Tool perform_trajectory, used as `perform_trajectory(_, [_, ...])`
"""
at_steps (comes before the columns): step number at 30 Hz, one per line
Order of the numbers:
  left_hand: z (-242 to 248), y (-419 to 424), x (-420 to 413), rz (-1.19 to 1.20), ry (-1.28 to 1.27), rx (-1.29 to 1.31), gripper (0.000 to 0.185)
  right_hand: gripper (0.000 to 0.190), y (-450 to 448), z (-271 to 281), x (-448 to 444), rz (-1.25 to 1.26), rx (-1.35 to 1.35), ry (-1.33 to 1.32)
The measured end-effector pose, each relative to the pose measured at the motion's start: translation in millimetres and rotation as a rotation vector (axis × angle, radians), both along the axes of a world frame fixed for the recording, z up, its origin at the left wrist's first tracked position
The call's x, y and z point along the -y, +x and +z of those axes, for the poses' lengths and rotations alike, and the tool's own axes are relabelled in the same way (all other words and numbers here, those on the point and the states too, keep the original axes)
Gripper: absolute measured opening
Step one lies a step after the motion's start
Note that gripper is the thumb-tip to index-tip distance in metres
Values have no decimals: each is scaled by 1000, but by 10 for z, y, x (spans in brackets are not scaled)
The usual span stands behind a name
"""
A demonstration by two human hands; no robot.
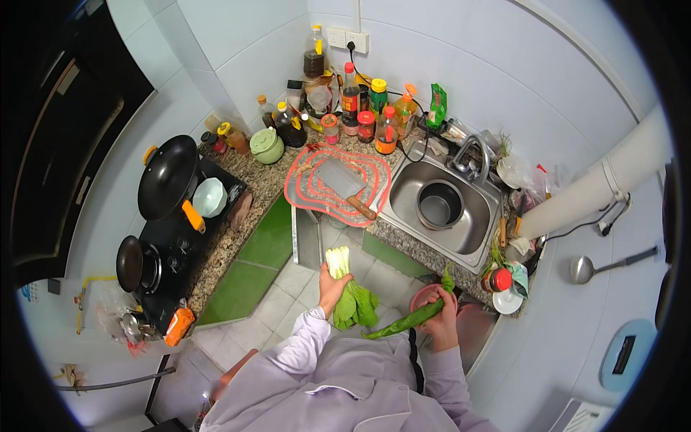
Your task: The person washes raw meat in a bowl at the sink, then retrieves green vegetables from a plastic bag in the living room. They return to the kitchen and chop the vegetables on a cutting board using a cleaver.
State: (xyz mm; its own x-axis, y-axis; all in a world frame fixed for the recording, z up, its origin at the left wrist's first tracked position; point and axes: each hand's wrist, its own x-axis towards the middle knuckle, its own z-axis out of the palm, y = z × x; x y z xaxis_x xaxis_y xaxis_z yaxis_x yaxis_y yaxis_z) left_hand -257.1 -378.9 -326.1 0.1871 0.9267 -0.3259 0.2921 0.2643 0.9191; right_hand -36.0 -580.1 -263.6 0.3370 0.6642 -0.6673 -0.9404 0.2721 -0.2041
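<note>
My left hand (pixel 333 290) grips a bunch of leafy greens (pixel 353 302) near its pale stalks, the stalks pointing away from me and the leaves hanging towards my body. In my right hand (pixel 440 317) is a long green pepper (pixel 407 318), held slantwise with its curled stem end up to the right. Both hands are in front of my torso, short of the counter edge. Beyond them a cleaver (pixel 340 178) with a wooden handle lies flat on a cutting board (pixel 305 200) patterned with red rings. Behind my right hand a pink basin (pixel 418 299) shows in part.
A steel sink (pixel 480 245) holds a dark pot (pixel 440 204) on the right. To the left, a wok (pixel 168 178), a pale bowl (pixel 210 197) and a small pan (pixel 129 263) are on the black gas stove (pixel 189 259). Several sauce bottles (pixel 351 97) crowd the back corner.
</note>
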Motion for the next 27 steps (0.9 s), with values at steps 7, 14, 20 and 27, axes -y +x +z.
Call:
perform_trajectory(7, [18, 240, -793, -26, 34, -122, 65, 9, 799, -434, -1254, 229, 211, -153])
perform_trajectory(14, [108, 477, -1431, -110, 175, -246, 69, 17, 1203, -740, -2744, 527, 826, -260])
perform_trajectory(20, [167, 675, -1791, -165, 134, -255, 66, 49, 1400, -1468, -3862, 637, 1722, -390])
perform_trajectory(27, [-47, 779, -2253, -177, 42, -113, 66, 57, 1286, -1246, -4421, 603, 1878, -529])
